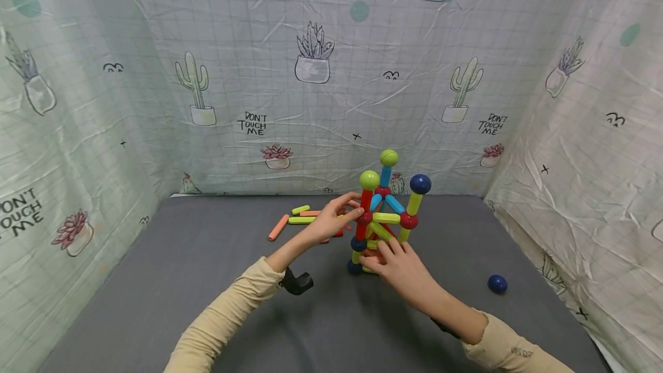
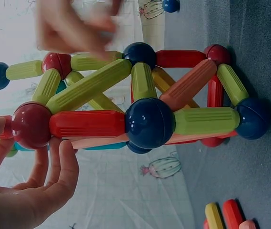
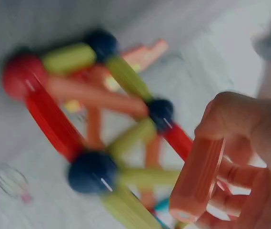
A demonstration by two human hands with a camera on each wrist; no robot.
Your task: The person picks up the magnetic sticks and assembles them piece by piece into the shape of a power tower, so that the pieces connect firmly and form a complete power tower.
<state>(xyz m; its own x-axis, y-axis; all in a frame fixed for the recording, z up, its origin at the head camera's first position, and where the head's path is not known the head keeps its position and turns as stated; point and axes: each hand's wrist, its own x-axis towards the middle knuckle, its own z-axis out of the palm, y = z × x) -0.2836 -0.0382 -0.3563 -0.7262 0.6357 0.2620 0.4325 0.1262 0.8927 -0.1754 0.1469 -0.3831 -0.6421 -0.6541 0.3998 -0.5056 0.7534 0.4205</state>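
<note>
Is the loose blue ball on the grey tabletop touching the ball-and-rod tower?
Apart. The head view shows it: the loose blue ball lies well to the right of the ball-and-rod tower, with bare grey tabletop between them.

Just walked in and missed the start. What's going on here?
A person is working on a tower of sticks and balls. The left hand holds it at a red ball, while the right hand holds an orange stick close to it. More sticks lie on the table beyond the left hand, and a blue ball sits apart on the right.
</note>
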